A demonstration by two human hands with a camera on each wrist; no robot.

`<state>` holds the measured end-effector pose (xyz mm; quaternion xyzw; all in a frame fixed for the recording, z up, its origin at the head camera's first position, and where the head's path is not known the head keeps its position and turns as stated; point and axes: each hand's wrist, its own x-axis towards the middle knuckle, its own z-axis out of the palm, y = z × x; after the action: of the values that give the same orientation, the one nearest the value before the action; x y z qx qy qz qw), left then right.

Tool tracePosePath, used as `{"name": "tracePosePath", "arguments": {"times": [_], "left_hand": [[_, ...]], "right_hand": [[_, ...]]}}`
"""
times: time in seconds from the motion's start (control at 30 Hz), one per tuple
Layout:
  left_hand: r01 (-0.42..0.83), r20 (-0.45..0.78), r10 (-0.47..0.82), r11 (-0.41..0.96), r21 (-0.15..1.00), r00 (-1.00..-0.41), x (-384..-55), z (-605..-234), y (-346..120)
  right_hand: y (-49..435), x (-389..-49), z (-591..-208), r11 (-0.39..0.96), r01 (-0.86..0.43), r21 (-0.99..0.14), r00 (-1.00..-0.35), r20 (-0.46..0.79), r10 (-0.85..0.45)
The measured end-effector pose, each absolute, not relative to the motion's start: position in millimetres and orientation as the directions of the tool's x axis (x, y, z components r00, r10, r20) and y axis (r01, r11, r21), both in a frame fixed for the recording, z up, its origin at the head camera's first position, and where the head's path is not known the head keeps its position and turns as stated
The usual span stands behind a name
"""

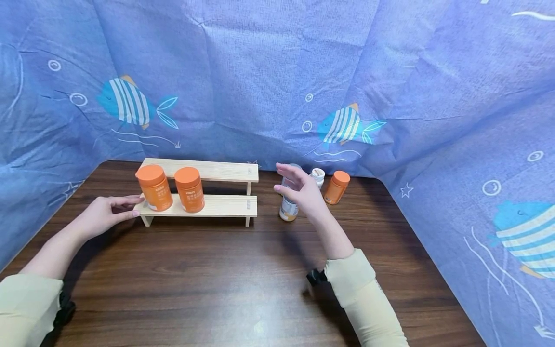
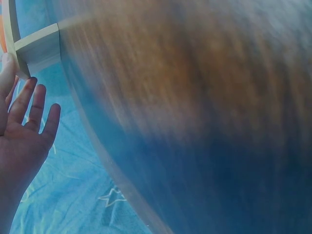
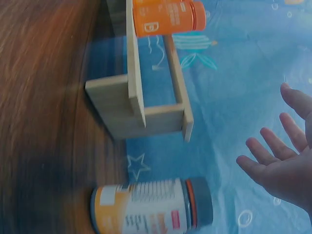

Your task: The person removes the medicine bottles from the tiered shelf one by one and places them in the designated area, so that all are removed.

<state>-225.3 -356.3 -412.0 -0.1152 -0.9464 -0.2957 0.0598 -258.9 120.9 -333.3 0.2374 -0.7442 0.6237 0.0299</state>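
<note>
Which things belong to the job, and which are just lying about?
In the job, apparently:
wooden shelf, left hand at its end
two orange jars standing on it
grey-lidded bottle, near the right hand

Apparently idle:
white bottle
third orange jar
fish-print backdrop

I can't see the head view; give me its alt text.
A person's left hand touches the left end of a two-tier wooden rack, whose lower shelf holds two orange bottles. The empty right hand partly hides a labelled bottle; a white bottle and another orange bottle stand to its right. A blue fish-print cloth hangs behind the dark table.
</note>
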Motion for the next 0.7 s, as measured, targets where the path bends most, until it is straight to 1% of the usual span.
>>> {"name": "tracePosePath", "arguments": {"times": [0.1, 0.33, 0.43, 0.7], "left_hand": [[0.239, 0.167, 0.175, 0.802, 0.548, -0.970, -224.9, -411.8, -356.1], [0.243, 0.173, 0.176, 0.806, 0.540, -0.969, -225.9, -412.6, -356.6], [0.240, 0.170, 0.175, 0.807, 0.540, -0.970, -226.5, -413.0, -356.7], [0.233, 0.159, 0.174, 0.806, 0.545, -0.972, -226.3, -412.2, -356.5]], "right_hand": [[111.5, -256.9, -328.3, 0.123, -0.393, -0.911, -0.886, 0.339, -0.317], [89.0, -242.7, -305.2, 0.027, -0.395, -0.918, -0.861, 0.360, -0.359], [80.0, -236.4, -296.0, 0.027, -0.401, -0.916, -0.853, 0.362, -0.376], [58.3, -236.3, -284.7, 0.063, -0.424, -0.903, -0.823, 0.356, -0.442]]}}
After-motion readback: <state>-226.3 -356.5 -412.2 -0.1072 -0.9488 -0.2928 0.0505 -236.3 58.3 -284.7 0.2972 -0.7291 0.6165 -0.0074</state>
